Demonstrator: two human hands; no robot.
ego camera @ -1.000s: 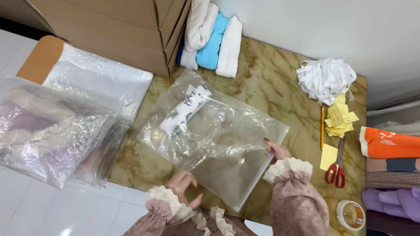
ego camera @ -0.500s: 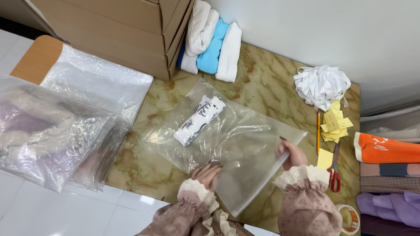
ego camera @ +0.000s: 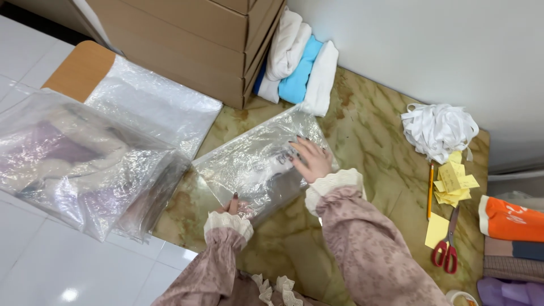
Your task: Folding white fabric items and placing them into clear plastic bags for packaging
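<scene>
Clear plastic bag (ego camera: 255,164): glossy, crinkled film. Tabletop (ego camera: 368,141): polished marble-look stone (green-brown veining). Boxes (ego camera: 187,39): matt brown cardboard. Folded towels (ego camera: 300,62): soft cloth. Scissors (ego camera: 447,243): metal blades, red plastic handles.

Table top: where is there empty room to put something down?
Bare marble table lies between the clear bag under both hands and the white ribbon pile, and in front beside the right sleeve. It is crowded along the right edge: sticky notes, scissors.

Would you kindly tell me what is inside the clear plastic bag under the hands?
The clear plastic bag holds something white and folded with dark markings; the right hand and glare hide the rest.
</scene>
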